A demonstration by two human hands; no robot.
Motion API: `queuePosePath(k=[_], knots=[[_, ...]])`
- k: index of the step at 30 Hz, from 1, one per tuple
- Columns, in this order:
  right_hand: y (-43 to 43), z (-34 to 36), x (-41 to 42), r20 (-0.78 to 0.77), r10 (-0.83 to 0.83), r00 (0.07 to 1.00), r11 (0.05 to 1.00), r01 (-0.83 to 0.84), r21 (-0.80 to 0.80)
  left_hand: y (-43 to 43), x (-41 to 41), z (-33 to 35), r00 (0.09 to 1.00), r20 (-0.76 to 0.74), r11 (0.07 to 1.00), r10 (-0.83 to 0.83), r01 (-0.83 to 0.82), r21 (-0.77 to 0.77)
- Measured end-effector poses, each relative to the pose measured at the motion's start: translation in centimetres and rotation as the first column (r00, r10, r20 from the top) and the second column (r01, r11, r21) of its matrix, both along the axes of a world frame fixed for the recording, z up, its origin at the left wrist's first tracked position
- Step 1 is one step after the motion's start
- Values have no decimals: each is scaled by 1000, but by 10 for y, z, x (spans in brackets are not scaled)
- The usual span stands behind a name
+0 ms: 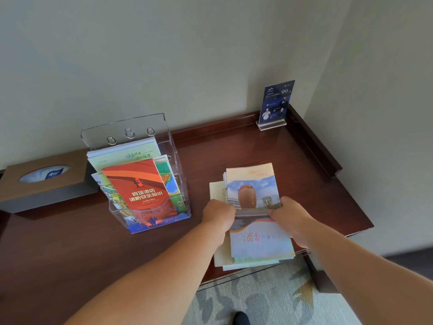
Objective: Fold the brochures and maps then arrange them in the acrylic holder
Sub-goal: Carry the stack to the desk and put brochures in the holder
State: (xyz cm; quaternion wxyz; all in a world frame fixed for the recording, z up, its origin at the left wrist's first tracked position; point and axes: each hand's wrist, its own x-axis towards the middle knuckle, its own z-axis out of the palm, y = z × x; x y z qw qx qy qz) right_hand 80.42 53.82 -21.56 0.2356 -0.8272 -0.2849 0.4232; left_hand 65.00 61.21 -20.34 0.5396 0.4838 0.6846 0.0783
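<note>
Brochures (257, 249) lie in a loose stack at the near edge of the counter (304, 184), above patterned carpet (269, 296) and a dark shoe tip (241, 318). Both hands work the top brochure (254, 184) — left hand (219, 213) at its left edge, right hand (290, 216) at its right, fingers curled and pinching the sheet across its middle, where it bends. Left of the stack and apart from it stands the acrylic holder (164, 127), with a red brochure (140, 186) in front and others behind. A tissue box (44, 181) sits just beside the holder — a blue sign stand (276, 104) fills the far right corner by the wall (210, 55).
</note>
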Motion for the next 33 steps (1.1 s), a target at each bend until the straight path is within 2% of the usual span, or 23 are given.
queuePosePath(k=[5,7,11,15,18,22,27,33], knots=[[14,25,-3,-99,-42,994,956,69,286,20,4,21,960,245,969,133,-178,173],[21,36,-5,-113,-28,993,920,70,386,29,5,34,931,348,953,109,-197,231],[30,55,-7,-168,-32,985,859,113,499,35,4,53,892,450,928,50,-209,310],[23,52,-11,-229,-45,972,845,159,511,19,-2,44,893,449,943,-2,-148,299],[18,46,-15,-225,-43,973,857,152,493,12,1,43,902,431,946,-25,-118,301],[19,52,-13,-220,-78,972,828,186,529,13,1,47,889,451,933,-84,-89,349],[13,47,-12,-120,-59,991,845,114,523,6,-6,39,882,441,901,-166,-45,431],[9,39,-12,-7,-19,1000,882,20,471,-1,-11,25,910,342,889,-233,57,454]])
